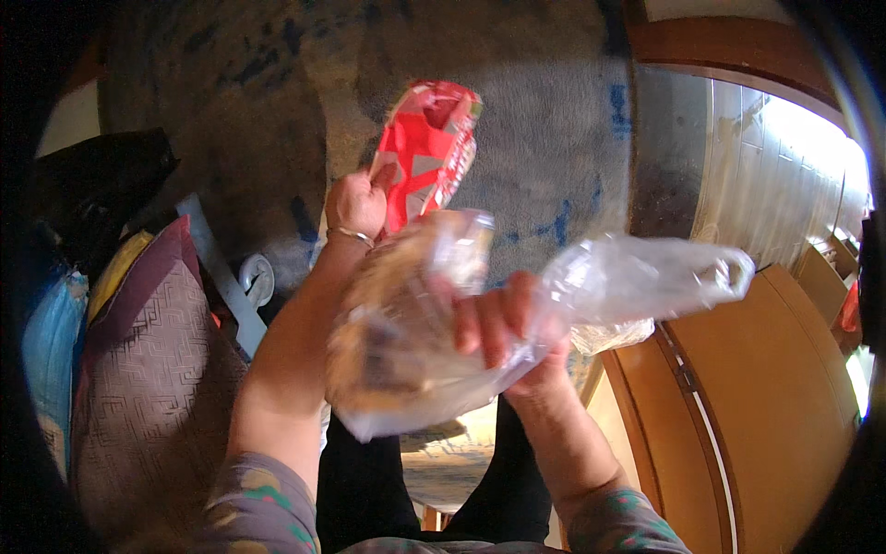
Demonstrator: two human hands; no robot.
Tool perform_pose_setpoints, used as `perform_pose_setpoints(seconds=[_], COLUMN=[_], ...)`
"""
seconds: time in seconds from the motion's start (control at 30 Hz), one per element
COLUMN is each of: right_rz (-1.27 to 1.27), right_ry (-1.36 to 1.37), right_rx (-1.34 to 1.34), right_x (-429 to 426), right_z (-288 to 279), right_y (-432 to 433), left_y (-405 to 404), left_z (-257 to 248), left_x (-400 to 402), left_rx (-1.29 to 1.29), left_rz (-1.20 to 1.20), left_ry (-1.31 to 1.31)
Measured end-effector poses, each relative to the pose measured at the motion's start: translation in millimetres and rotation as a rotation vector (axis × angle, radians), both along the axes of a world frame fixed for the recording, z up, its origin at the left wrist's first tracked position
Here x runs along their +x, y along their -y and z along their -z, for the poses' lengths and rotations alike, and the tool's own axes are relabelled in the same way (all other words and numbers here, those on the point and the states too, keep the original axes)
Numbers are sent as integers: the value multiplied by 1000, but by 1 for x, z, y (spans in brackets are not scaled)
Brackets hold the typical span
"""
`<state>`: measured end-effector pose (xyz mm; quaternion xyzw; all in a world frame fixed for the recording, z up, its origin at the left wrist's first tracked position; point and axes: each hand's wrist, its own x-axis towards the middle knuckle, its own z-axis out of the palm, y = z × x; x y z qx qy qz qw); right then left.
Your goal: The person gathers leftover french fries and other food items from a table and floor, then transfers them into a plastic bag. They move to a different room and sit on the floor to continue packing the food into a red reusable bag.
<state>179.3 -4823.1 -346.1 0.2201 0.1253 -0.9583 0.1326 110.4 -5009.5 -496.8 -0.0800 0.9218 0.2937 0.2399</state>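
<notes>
My left hand point(356, 204), a band around its wrist, grips the near end of a red printed package point(422, 156). The package bears writing and is tilted up and away from me over the floor. In front of my body, my right hand point(509, 325) is closed around a clear plastic bag point(616, 277). One end of that bag stretches out to the right. Its bulging left part holds something tan and brown, too blurred to name, which overlaps my left forearm. Behind the right hand shows another crinkled clear wrapper point(612, 338), partly covered by the bag.
Beneath lies a worn grey floor covering point(554, 138) with blue marks. At left stand a patterned maroon fabric piece point(149, 360), a blue bundle point(55, 353), a pale flat strip point(225, 277) and a white round object point(257, 279). A brown wooden panel point(754, 388) bounds the right.
</notes>
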Motion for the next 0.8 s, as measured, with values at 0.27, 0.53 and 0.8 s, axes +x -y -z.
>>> perform_pose_setpoints(seconds=[0.27, 0.53, 0.8], right_rz=[151, 390, -640], right_ry=[323, 420, 58], right_rx=[38, 620, 1698], right_x=[-11, 35, 49], right_z=[105, 157, 101], right_y=[24, -92, -85], left_y=[68, 22, 19], left_z=[34, -14, -6], left_x=[43, 26, 49], left_rx=[248, 118, -52], left_rz=[290, -164, -23], left_ry=[-94, 2, -43])
